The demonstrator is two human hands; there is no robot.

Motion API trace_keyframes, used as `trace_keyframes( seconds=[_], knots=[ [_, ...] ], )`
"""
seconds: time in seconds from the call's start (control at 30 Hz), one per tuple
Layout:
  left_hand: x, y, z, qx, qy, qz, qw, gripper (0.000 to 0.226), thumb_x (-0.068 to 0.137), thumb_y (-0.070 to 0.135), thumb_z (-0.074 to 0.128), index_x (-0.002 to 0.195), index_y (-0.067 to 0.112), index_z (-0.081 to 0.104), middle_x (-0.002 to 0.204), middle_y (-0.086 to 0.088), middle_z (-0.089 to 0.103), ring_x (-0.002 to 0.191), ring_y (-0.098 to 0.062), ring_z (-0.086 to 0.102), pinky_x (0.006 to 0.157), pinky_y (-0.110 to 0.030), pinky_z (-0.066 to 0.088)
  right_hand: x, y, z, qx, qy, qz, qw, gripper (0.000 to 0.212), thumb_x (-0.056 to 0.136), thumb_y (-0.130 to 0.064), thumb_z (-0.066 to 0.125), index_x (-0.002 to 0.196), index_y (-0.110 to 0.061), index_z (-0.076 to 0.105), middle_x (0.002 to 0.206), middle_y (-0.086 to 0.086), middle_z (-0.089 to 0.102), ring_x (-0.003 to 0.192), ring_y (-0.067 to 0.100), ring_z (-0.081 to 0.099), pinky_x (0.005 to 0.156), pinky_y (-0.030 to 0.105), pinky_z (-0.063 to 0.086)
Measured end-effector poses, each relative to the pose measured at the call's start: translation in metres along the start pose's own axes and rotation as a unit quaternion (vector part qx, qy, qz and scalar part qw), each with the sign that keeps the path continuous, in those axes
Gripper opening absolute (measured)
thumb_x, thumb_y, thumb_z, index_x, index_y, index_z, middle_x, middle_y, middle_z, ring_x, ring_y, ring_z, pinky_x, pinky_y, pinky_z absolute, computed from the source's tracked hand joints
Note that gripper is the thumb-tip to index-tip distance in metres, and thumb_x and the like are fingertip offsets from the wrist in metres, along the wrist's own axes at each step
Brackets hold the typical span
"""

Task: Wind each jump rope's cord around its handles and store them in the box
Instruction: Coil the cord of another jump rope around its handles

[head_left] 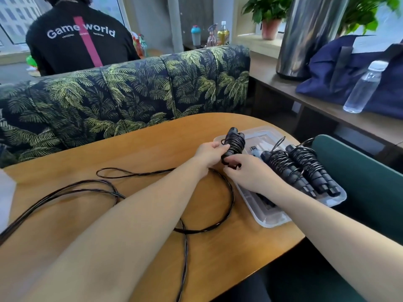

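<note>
Forearms nearest, reaching out over a wooden table (139, 149) toward the far right. Loose cord (226, 199) sprawled in wide loops across the near and left of the table — plenty left to wind, by the look of it. Clear plastic box (272, 221) at the right edge, holding two wound ropes (301, 168) side by side. Just left of the box's far corner, the handle pair (234, 142), partly wrapped, gripped upright by the left hand (209, 154). Right hand (246, 170) pinching the cord at the handles' near end.

To do well: clamp both handles firmly together, feed cord under steady tension, lay turns snug and side by side — no crossing. Worth untangling the loops first; probable snag where they cross near the front edge.
</note>
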State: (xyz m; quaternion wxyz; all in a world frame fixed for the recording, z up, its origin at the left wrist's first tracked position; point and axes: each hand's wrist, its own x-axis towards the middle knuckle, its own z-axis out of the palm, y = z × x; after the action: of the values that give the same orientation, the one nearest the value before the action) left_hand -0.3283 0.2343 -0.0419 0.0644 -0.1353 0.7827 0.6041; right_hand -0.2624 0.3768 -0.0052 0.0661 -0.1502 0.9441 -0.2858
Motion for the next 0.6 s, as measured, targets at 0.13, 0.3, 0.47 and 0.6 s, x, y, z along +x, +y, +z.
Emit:
trace_keyframes(
  seconds=[0.13, 0.3, 0.47, 0.6],
  knots=[
    [-0.035, 0.002, -0.024, 0.021, 0.030, 0.043, 0.998, 0.022, 0.103, 0.031, 0.056, 0.121, 0.022, 0.065, 0.111, 0.002, 0.064, 0.095, -0.019, 0.061, 0.086, -0.038, 0.056, -0.005, -0.007, 0.013, 0.007, -0.019, -0.012, 1.000, 0.032, 0.090, -0.035, 0.058, 0.119, -0.026, 0.070, 0.113, -0.007, 0.072, 0.105, 0.015, 0.065, 0.097, 0.037, 0.052],
    [-0.087, -0.034, -0.081, 0.124, 0.046, 0.114, 0.985, 0.017, 0.103, 0.021, 0.054, 0.104, 0.027, 0.069, 0.110, 0.001, 0.068, 0.099, -0.019, 0.064, 0.072, -0.026, 0.051, -0.012, -0.033, 0.041, 0.030, -0.074, -0.070, 0.994, 0.034, 0.094, -0.031, 0.062, 0.127, -0.027, 0.067, 0.120, -0.009, 0.069, 0.077, -0.006, 0.057, 0.078, 0.021, 0.046],
    [-0.140, -0.087, -0.145, 0.199, 0.078, 0.117, 0.970, 0.015, 0.102, 0.024, 0.056, 0.108, 0.031, 0.069, 0.107, 0.010, 0.067, 0.098, -0.008, 0.062, 0.075, -0.019, 0.048, -0.021, -0.075, 0.074, 0.045, -0.122, -0.107, 0.986, 0.025, 0.094, -0.035, 0.063, 0.119, -0.032, 0.068, 0.111, -0.013, 0.068, 0.104, 0.007, 0.063, 0.089, 0.026, 0.051],
    [-0.179, -0.127, -0.194, 0.226, 0.144, 0.143, 0.953, 0.024, 0.098, 0.018, 0.060, 0.100, 0.042, 0.065, 0.109, 0.013, 0.063, 0.101, -0.006, 0.062, 0.094, -0.029, 0.051, -0.027, -0.112, 0.101, 0.035, -0.150, -0.142, 0.978, 0.015, 0.093, -0.037, 0.064, 0.108, -0.040, 0.066, 0.104, -0.018, 0.066, 0.102, 0.010, 0.064, 0.093, 0.033, 0.054]
  ],
)
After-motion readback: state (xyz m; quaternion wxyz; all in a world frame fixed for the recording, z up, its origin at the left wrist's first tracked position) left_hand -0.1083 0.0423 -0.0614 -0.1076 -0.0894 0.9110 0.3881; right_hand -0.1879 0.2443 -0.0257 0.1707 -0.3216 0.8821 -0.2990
